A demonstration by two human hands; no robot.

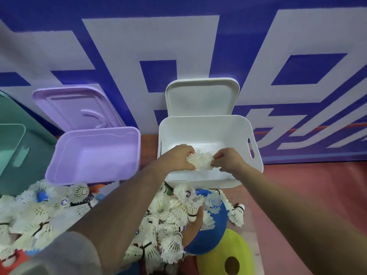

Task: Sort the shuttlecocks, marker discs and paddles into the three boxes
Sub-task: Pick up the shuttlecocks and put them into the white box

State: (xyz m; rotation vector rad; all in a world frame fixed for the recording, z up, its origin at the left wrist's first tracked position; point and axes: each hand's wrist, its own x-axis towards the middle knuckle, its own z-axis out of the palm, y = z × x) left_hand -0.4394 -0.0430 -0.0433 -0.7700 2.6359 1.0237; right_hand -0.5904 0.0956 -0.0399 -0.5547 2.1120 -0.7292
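Early on: both hands' fingers hold a shuttlecock bunch over white box, frame center; big pile + discs left.

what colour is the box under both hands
The box is white; the head view shows it best.

A single wide-angle camera worn on the person's head looks forward and steeply down, close over the red floor, and faces the blue-and-white wall standing along the floor's far edge.
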